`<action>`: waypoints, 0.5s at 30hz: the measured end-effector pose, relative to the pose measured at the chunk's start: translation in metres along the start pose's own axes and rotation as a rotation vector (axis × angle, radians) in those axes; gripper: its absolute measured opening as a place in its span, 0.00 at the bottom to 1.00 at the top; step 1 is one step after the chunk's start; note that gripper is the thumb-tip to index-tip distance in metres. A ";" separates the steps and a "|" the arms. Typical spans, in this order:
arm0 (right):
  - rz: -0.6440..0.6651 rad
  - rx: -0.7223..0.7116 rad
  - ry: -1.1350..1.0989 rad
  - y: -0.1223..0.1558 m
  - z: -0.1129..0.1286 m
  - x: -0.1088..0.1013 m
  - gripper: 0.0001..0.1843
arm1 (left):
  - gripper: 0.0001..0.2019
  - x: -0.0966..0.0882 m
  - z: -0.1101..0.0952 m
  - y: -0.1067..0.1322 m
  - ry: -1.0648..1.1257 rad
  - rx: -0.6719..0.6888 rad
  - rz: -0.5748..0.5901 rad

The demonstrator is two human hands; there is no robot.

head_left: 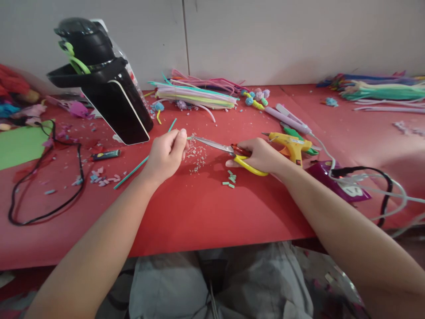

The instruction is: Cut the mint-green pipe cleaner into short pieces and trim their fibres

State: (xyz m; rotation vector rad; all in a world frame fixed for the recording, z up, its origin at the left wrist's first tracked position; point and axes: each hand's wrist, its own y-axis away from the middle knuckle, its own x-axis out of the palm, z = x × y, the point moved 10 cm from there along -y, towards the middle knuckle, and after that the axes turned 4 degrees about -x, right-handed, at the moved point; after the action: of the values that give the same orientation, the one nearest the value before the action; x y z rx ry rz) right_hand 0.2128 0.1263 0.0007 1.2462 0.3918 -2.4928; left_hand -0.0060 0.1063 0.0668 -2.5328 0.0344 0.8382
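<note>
My left hand (168, 153) is closed in a pinch, with a short light-green tip of pipe cleaner (189, 138) sticking out of its fingers. My right hand (254, 155) is wrapped round the handles of yellow-and-red scissors (215, 145), whose blades reach left to that tip. The blades look nearly together. Pale green fuzz clippings (198, 161) are scattered on the red table below them. Several short green pieces (231, 179) lie under my right hand. A long green pipe cleaner (131, 173) passes behind my left hand; whether that hand touches it is hidden.
On the left stand a black tumbler (84, 42) and a phone (116, 113), near a looping black cable (46, 219). Bundles of pipe cleaners (199, 95) lie by the wall. To the right are a yellow glue gun (292, 146), a lilac tool (287, 119) and a purple power box (338, 181).
</note>
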 end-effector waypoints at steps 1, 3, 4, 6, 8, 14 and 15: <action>0.001 0.000 0.001 0.000 0.000 0.000 0.35 | 0.21 0.001 0.000 0.000 0.003 -0.001 0.002; -0.003 0.008 0.004 0.000 0.000 0.000 0.36 | 0.21 0.001 0.000 0.000 0.006 -0.005 0.005; -0.007 0.016 0.004 0.000 -0.001 0.000 0.36 | 0.21 0.002 -0.001 0.000 0.006 -0.008 0.006; -0.016 0.034 0.006 0.000 -0.001 -0.001 0.37 | 0.21 0.001 0.001 -0.001 0.002 -0.023 0.014; -0.023 0.053 0.008 0.000 -0.001 -0.002 0.37 | 0.21 -0.002 0.005 -0.003 -0.031 -0.050 0.028; -0.046 0.057 -0.016 0.001 0.000 -0.005 0.36 | 0.17 -0.033 0.034 -0.010 -0.337 -0.090 0.028; -0.049 0.050 -0.016 0.001 0.001 -0.005 0.36 | 0.18 -0.037 0.040 -0.010 -0.342 -0.090 0.029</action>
State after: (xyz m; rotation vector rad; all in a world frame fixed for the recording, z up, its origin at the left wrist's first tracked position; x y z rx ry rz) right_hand 0.2156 0.1262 0.0051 1.2491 0.3624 -2.5674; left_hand -0.0563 0.1286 0.0643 -2.4395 -0.0783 1.2993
